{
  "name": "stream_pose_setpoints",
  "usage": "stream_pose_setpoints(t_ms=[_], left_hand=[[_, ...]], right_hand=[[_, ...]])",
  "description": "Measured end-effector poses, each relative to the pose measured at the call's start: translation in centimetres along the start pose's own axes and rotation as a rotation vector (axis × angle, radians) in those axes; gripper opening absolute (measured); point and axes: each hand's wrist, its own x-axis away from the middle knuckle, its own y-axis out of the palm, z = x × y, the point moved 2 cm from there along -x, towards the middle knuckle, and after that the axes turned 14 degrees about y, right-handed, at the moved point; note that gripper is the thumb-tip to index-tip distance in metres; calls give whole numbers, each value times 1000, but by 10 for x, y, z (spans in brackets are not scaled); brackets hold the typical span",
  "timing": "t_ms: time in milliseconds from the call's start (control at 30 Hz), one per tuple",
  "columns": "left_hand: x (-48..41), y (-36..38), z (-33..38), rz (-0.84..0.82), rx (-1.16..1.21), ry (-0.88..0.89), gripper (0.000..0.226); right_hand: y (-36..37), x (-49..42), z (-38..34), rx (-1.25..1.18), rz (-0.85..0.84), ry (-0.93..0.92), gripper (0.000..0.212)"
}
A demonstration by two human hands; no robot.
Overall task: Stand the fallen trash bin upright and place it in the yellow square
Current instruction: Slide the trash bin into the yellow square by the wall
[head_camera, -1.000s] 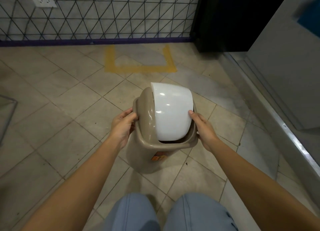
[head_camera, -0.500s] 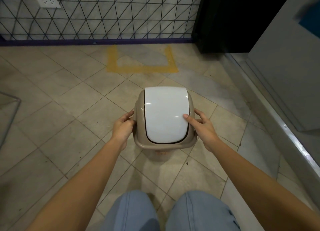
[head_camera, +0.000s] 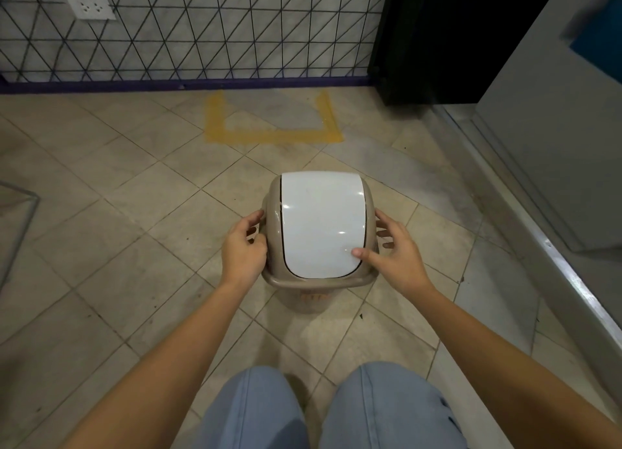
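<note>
The trash bin (head_camera: 319,226), beige with a white swing lid, stands upright on the floor tiles in front of my knees. My left hand (head_camera: 243,250) grips its left rim. My right hand (head_camera: 393,251) holds the right rim, thumb resting on the white lid, fingers spread along the side. The yellow square (head_camera: 272,135), a taped outline open toward the wall, lies on the floor beyond the bin, a short way off and slightly to the left. The bin is outside it.
A wall with a black triangle pattern and a purple skirting (head_camera: 188,85) runs behind the square. A black cabinet (head_camera: 437,41) stands at the back right. A metal threshold (head_camera: 545,246) and grey panel line the right side. A wire frame (head_camera: 20,213) pokes in at left.
The bin has tipped from tilted to upright, its lid swinging flat. Both hands stayed on its rim; the right thumb moved onto the lid.
</note>
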Motion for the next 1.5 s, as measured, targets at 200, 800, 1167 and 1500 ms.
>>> stream_pose_setpoints(t_ms=[200,800,1167,1500], left_hand=[[20,-1,12,22,-6,183,46],[21,-13,-3,-301,-271,388,126],[15,-8,-2,-199,-560,640,72],[-2,5,-2,-179,-790,963,23]], right_hand=[[8,11,7,136,-61,-38,131],[26,5,-9,258,-14,-56,140],[43,-13,-20,311,46,-168,119],[48,-34,-28,514,218,-585,26]])
